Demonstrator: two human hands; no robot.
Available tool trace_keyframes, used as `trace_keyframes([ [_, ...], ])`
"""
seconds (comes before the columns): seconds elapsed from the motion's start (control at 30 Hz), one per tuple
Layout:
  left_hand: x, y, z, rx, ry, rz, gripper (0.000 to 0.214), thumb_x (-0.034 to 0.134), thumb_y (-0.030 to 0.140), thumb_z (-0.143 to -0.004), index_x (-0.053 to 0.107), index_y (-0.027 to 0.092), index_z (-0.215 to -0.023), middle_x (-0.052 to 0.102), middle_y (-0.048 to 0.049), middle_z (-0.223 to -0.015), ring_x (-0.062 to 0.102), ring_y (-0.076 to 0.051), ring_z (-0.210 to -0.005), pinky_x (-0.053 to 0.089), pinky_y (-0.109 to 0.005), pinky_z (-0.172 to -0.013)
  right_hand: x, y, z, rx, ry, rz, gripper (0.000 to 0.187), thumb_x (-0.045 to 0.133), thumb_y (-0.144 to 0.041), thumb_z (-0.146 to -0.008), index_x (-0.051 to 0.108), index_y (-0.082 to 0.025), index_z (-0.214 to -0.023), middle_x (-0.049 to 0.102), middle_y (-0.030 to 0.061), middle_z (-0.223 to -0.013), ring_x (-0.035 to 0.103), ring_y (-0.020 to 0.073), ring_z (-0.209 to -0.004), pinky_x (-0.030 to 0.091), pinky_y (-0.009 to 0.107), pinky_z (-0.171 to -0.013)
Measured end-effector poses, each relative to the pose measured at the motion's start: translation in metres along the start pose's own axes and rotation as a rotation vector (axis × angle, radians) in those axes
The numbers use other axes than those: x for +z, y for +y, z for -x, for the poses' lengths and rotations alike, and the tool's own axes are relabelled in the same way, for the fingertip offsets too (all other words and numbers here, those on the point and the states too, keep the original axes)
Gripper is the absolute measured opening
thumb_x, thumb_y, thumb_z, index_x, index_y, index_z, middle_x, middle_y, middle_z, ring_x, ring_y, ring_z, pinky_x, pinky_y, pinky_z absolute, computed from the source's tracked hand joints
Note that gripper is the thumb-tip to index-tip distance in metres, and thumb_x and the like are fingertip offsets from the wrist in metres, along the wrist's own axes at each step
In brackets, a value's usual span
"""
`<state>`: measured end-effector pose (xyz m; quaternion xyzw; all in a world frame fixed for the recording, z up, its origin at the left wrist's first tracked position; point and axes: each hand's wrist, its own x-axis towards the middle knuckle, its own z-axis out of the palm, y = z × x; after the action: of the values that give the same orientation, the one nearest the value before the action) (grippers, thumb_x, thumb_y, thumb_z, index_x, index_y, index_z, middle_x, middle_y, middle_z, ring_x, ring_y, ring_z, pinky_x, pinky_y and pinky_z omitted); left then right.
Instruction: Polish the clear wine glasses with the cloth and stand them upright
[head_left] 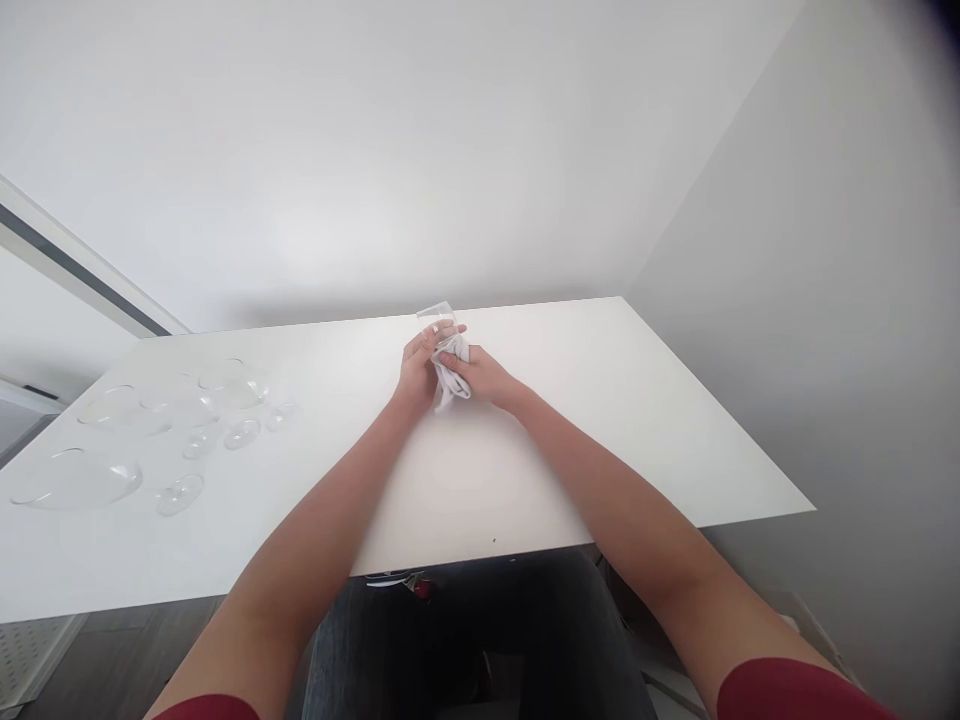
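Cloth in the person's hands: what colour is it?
The cloth is plain white, seen best in the head view.

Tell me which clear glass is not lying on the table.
The glass in the left hand, against the white cloth; the other glasses lie on the table at left.

A white worktop (637,420) stands against a plain white wall (375,150), with a grey side wall (825,300) on the right and a dark wooden floor (112,660) below.
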<state>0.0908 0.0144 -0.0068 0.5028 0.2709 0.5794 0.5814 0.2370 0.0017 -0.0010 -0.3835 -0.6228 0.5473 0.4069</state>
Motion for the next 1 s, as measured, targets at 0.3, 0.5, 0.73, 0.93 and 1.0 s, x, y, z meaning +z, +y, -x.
trace_keyframes([
  [0.3, -0.003, -0.005, -0.005, -0.003, 0.034, 0.105, 0.064, 0.07, 0.072, -0.084, 0.072, 0.017, -0.114, 0.075, -0.0169, -0.124, 0.071, -0.031, -0.118, 0.058, -0.043, -0.096, 0.002, 0.017, -0.014, 0.036, 0.243, -0.248, 0.051, 0.075, -0.07, -0.079, 0.065, -0.019, -0.081, 0.067, 0.002, -0.075, 0.061, 0.017, -0.071, 0.049, 0.029, -0.067],
  [0.5, -0.01, -0.002, -0.007, 0.114, 0.168, 0.052, 0.06, 0.063, 0.076, -0.088, 0.066, 0.032, -0.128, 0.058, -0.0094, -0.155, 0.06, -0.026, -0.135, 0.056, -0.037, -0.098, -0.014, 0.02, -0.018, 0.086, 0.665, -0.387, 0.032, 0.077, -0.046, -0.085, 0.066, -0.02, -0.101, 0.073, 0.0044, -0.097, 0.068, 0.018, -0.09, 0.055, 0.028, -0.076],
  [0.73, -0.007, -0.013, -0.009, 0.218, -0.069, -0.085, 0.074, 0.088, 0.057, -0.074, 0.055, 0.032, -0.135, 0.06, -0.0134, -0.15, 0.066, -0.027, -0.125, 0.059, -0.037, -0.094, -0.004, 0.015, -0.016, 0.101, 0.283, -0.63, 0.023, 0.071, -0.035, -0.088, 0.066, -0.02, -0.104, 0.074, 0.0067, -0.099, 0.069, 0.0211, -0.089, 0.059, 0.035, -0.077],
  [0.93, -0.002, -0.015, -0.006, 0.32, -0.151, -0.177, 0.07, 0.095, 0.044, -0.069, 0.059, 0.029, -0.128, 0.068, -0.0129, -0.136, 0.062, -0.031, -0.135, 0.054, -0.044, -0.106, -0.019, 0.02, -0.015, 0.186, 0.654, -0.216, 0.028, 0.082, -0.036, -0.073, 0.07, -0.016, -0.089, 0.073, 0.0063, -0.092, 0.066, 0.0199, -0.081, 0.052, 0.031, -0.07],
  [1.0, -0.002, -0.014, -0.006, 0.33, -0.144, -0.188, 0.07, 0.094, 0.046, -0.07, 0.059, 0.029, -0.129, 0.067, -0.0138, -0.138, 0.061, -0.031, -0.136, 0.052, -0.046, -0.108, -0.019, 0.02, -0.015, 0.193, 0.709, -0.221, 0.034, 0.084, -0.038, -0.069, 0.071, -0.016, -0.091, 0.074, 0.0072, -0.096, 0.068, 0.0207, -0.085, 0.052, 0.031, -0.071],
])
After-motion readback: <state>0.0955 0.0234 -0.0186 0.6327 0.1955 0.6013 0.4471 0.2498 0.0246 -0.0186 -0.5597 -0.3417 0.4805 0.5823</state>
